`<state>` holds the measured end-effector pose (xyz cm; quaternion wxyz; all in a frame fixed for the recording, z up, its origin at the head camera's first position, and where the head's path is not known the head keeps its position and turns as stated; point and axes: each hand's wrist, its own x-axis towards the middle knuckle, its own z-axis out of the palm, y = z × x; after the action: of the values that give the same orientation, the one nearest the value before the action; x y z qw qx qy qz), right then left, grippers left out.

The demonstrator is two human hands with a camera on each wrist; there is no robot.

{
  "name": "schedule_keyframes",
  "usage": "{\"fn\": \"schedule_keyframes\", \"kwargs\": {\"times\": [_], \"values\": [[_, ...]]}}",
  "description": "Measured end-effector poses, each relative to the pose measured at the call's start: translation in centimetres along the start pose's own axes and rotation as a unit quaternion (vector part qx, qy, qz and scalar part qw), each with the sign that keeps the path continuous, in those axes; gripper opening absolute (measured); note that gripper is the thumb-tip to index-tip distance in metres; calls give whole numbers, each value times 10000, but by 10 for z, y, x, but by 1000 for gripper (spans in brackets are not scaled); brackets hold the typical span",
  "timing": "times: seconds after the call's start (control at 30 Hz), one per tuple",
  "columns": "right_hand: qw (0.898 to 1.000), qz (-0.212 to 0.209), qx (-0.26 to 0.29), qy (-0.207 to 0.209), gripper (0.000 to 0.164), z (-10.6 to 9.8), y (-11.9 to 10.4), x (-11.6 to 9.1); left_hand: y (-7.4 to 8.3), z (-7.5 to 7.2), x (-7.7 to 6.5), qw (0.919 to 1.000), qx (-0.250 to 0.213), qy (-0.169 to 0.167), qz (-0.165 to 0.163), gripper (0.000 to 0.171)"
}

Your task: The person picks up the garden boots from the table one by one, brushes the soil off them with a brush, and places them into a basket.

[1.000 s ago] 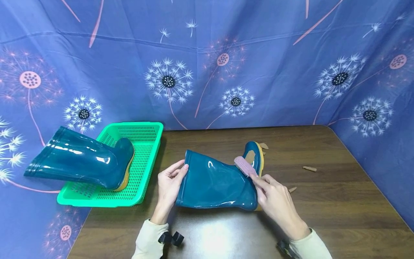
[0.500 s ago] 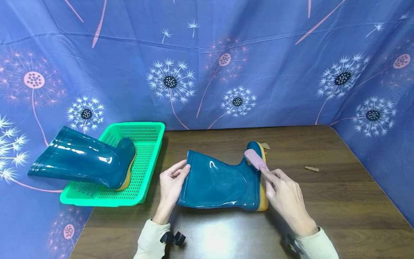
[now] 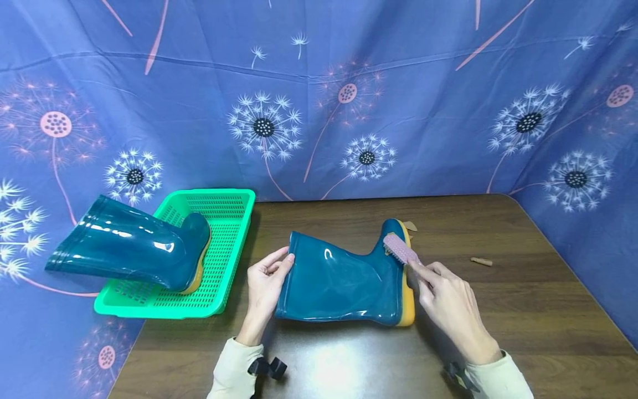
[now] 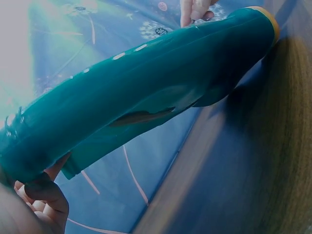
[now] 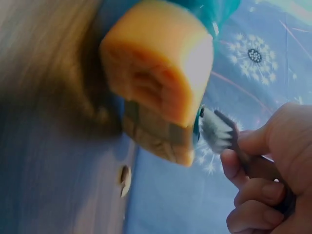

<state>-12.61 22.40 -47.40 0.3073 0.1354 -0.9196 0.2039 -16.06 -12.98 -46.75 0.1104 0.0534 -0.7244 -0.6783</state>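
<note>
A teal rubber boot point(image 3: 334, 282) with a yellow sole point(image 3: 407, 305) lies on its side on the table. At the shaft's opening my left hand point(image 3: 266, 282) pinches the rim between thumb and fingers. My right hand point(image 3: 451, 307) grips a pink brush point(image 3: 400, 248) by its handle, the index finger stretched along its back. The brush lies over the boot's foot near the sole's edge, bristles toward the boot. From the right wrist, pale bristles point(image 5: 215, 131) show close beside the yellow sole. The boot's surface under the brush head is hidden.
On the left stands a green plastic basket point(image 3: 231, 260). A second teal boot point(image 3: 124, 244) lies in it, its shaft sticking out over the left rim. Tan scraps lie on the table, one past the toe point(image 3: 410, 225), another farther right point(image 3: 482, 261). A patterned blue cloth point(image 3: 319, 111) hangs behind.
My right hand has moved the brush rightward across the boot's foot toward the sole. A tan patch seen earlier on the toe is now out of sight. My left hand keeps its hold.
</note>
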Motion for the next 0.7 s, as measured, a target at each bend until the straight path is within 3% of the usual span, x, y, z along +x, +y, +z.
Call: {"fn": "schedule_keyframes", "kwargs": {"times": [0.2,0.47,0.6,0.7], "values": [[9987,-391,190,-268,34,9,-8,-3,-1,0,0,10000,46,19,-43,33],[9992,141,-318,202,34,-2,1,-2,1,2,-1,9999,96,-33,78,32],[9996,23,-79,259,33,0,-4,1,1,1,0,10000,57,12,30,32],[9998,-183,113,48,31,6,-10,0,0,1,-1,10000,53,34,-37,34]]}}
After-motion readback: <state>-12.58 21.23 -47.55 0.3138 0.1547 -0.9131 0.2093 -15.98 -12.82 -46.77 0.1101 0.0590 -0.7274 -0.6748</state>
